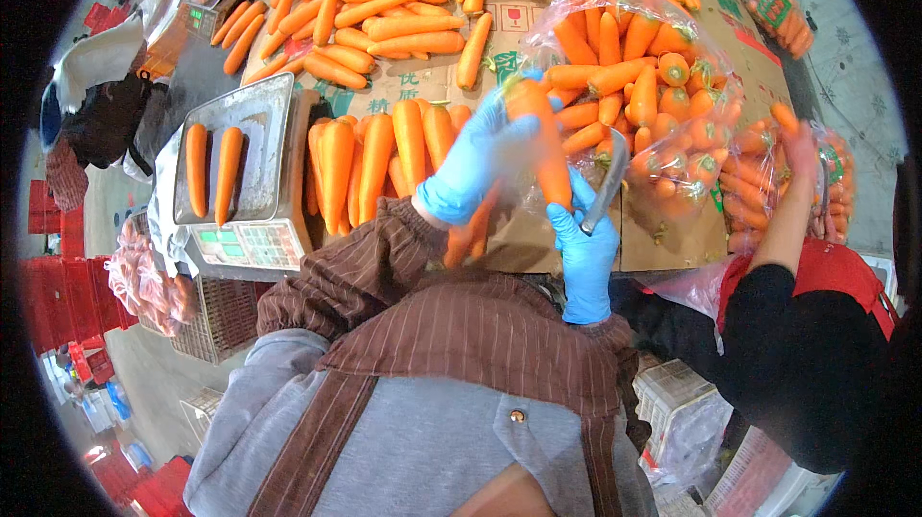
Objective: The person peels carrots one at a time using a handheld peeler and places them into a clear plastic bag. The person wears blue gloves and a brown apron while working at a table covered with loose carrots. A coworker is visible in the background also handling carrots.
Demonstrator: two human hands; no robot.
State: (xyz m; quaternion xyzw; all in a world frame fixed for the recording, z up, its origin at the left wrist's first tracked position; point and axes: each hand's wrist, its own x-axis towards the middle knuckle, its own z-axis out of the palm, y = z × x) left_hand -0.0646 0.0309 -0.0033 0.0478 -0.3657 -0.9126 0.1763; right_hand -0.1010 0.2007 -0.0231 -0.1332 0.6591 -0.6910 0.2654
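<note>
In blue gloves, my left hand (479, 157) holds a large carrot (540, 142) near its top end. My right hand (587, 250) grips a knife with a curved metal blade (609, 178), and its fingers are at the carrot's lower tip. Just beyond lies an open clear plastic bag full of carrots (645, 96). A row of carrots (378, 157) stands to the left of my left hand. Further left, two carrots (228, 175) lie apart on the metal tray of a weighing scale (263, 121).
Loose carrots (389, 20) cover the far part of the cardboard-lined table (648, 240). At the right a co-worker's bare arm (785, 207) reaches over bagged carrots (749, 186). Another bag of carrots (778, 9) lies at the far right. Plastic crates (216, 322) stand at the lower left.
</note>
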